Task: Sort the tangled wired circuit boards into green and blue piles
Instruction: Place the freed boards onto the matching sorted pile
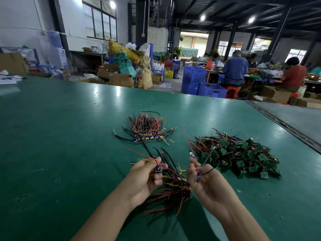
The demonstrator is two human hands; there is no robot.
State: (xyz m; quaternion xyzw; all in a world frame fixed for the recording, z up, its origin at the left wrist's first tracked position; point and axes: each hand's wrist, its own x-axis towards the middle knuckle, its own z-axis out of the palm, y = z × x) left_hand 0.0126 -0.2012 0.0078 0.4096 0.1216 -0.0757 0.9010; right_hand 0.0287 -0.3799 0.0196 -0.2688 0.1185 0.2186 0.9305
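— Circuit board [198, 175], a blue one, pinched in the fingers [190, 168] of the right hand [206, 185], its dark wire looping out to the side!
— And the left hand [144, 180]?
— Fingers [157, 179] curled tight round a small bunch [159, 168] of blue boards, wires fanning up and away. Looks to me like one hand anchors while the other teases a single board free.
— Makes sense. Both hover just over the unsorted tangle [173, 192], close to the near edge of the tabletop [52, 136].
— Right, that makes for a short pull, I'd say. Now out from there: the blue pile [147, 134] sits toward the far edge, roughly in the middle, boards lined along its near side, wires bristling away.
— And the green pile [243, 153]?
— Off toward the right edge, well apart from the blue, a looser, bigger heap. That gap should stop wires snagging across.
— So where does this one go?
— It's blue, so my call is the far pile. The risk is trailing wires dragging neighbours out of the tangle.
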